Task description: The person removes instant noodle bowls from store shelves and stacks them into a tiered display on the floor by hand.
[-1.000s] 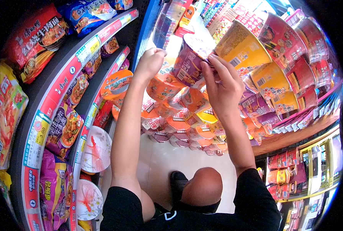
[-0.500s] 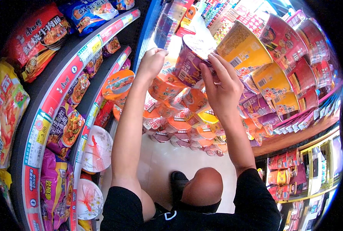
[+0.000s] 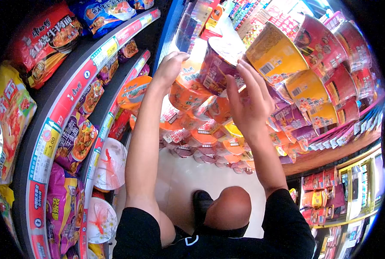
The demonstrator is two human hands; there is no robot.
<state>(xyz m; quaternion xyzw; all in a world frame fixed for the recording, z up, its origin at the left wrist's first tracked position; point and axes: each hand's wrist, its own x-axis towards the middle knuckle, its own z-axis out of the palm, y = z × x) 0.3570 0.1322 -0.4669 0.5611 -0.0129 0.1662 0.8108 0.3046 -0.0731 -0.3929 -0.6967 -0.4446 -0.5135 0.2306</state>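
A purple instant noodle cup (image 3: 218,67) with a pale lid stands on top of a stack of noodle cups in front of me. My right hand (image 3: 253,99) is at its right side, fingers stretched and thumb apart; the fingertips are close to the cup's rim, and I cannot tell whether they touch it. Left of the purple cup, my left hand (image 3: 168,71) is loosely extended with nothing visible in it, its fingers partly hidden. It is nearest to an orange noodle cup (image 3: 188,93), which sits between it and the purple cup.
Yellow noodle cups (image 3: 276,49) and red noodle cups (image 3: 320,43) rise in stacks on the right. A shelf edge with price labels (image 3: 50,142) curves along the left, holding bagged noodles (image 3: 45,43). White round packages (image 3: 110,164) hang below it. My knee (image 3: 227,207) is bent over the tiled floor.
My right hand has loosened from the purple cup, its fingers and thumb moving apart. My left hand has uncurled somewhat from a fist. The purple cup stays almost where it was.
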